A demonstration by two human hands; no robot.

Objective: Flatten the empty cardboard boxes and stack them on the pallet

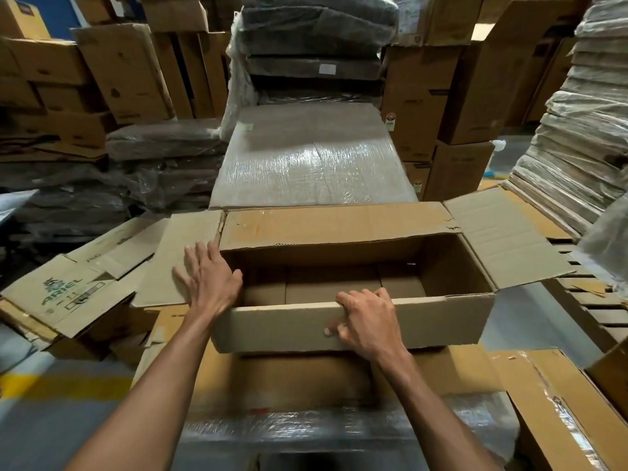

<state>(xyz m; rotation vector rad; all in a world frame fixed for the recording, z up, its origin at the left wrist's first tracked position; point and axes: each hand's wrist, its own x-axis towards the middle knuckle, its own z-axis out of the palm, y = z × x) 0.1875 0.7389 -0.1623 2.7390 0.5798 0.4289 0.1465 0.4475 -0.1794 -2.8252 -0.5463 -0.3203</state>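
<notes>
The right hand (365,321) grips the near wall of the open box (441,321). The left hand (207,280) lies flat, fingers spread, on its left flap (190,239) (holding nothing).

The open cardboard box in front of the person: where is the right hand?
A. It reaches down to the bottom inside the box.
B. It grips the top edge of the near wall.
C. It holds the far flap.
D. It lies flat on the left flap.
B: the right hand curls over the top edge of the near wall of the open box, fingers inside and thumb outside, while the left hand lies spread on the left flap.
</notes>
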